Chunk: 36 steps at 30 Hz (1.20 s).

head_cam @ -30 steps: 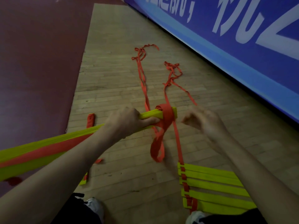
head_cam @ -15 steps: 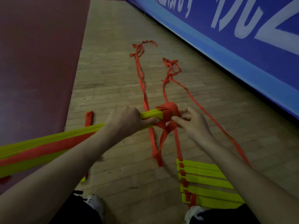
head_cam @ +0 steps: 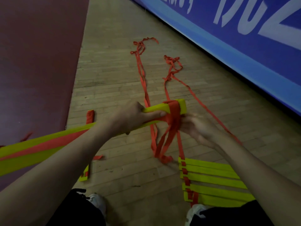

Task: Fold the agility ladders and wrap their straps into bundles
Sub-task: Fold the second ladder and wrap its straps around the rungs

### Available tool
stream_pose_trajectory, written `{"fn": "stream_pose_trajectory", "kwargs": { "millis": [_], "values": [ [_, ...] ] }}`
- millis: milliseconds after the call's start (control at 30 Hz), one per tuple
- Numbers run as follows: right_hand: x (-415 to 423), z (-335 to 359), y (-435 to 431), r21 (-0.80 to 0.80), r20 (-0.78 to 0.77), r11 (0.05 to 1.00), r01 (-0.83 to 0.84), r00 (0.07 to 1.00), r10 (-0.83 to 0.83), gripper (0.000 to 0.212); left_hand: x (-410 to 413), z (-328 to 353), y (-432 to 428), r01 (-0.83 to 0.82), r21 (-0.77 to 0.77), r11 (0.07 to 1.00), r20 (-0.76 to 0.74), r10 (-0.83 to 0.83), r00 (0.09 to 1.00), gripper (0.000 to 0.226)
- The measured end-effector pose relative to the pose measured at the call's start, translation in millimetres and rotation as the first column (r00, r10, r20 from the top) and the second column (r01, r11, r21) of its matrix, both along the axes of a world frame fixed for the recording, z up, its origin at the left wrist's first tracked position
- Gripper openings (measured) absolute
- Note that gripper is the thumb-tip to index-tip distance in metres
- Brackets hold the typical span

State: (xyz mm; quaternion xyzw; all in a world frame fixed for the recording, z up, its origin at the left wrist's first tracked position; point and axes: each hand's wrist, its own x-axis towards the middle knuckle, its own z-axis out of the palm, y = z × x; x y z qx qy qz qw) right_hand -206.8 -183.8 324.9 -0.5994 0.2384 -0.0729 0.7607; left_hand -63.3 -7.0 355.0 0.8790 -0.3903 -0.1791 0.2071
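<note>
Floorboards (head_cam: 110, 82) stretch ahead beside a blue banner (head_cam: 236, 51), and a second ladder (head_cam: 211, 176) lies flat on them to my right, rungs pushed close. Above the floor I hold the folded ladder (head_cam: 156, 108), a stack of yellow rungs gripped in my left hand (head_cam: 128, 118), thumb laid toward the red strap (head_cam: 174, 108) wound near its far end. Long tails (head_cam: 143, 75) trail across the boards and a slack loop (head_cam: 162, 144) hangs below the winding. My right hand (head_cam: 197, 128) sits just under it, blurred; I cannot tell whether it pinches the strap. If tension drops there, I judge the turns could loosen and slip off the end, or the tails could snag the second ladder.
</note>
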Motion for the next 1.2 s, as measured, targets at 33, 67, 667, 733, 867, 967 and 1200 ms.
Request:
{"fn": "stream_pose_trajectory", "kwargs": {
  "millis": [33,67,667,733,867,967,1200],
  "values": [
    [0.0,-3.1,6.8,0.062,0.008,0.995,-0.074,0.997,0.074,0.028,1.5,1.2,-0.6,-0.007,-0.005,1.000,-0.006,0.007,1.000,0.092],
    [1.3,-6.1,13.2,0.036,0.005,0.993,-0.111,0.994,0.111,0.027,2.5,1.8,-0.9,-0.011,-0.002,1.000,-0.002,0.011,1.000,0.093],
    [-0.4,-18.4,47.1,-0.610,0.056,0.767,0.198,0.977,-0.208,0.044,3.9,-1.4,4.2,-0.054,0.093,0.994,0.063,0.049,0.997,0.100],
    [-5.4,-15.1,42.7,-0.772,0.134,0.595,0.223,0.972,-0.190,0.034,6.1,-1.6,6.7,-0.058,0.090,0.994,0.040,0.055,0.998,0.102],
    [-8.7,-9.4,42.3,-0.991,0.109,0.066,0.118,0.986,-0.126,0.033,4.2,-2.0,5.5,-0.054,0.081,0.995,-0.002,0.054,0.999,0.103],
    [-6.6,-1.6,42.0,-0.980,0.117,-0.180,0.085,0.978,-0.173,0.042,7.1,-1.1,3.5,-0.087,0.052,0.995,-0.046,0.089,0.995,0.102],
    [-7.1,11.2,43.2,-0.906,0.153,0.388,0.168,0.986,-0.071,0.018,7.8,-5.4,7.8,-0.094,0.117,0.989,-0.040,0.099,0.994,0.105]
  ]
}}
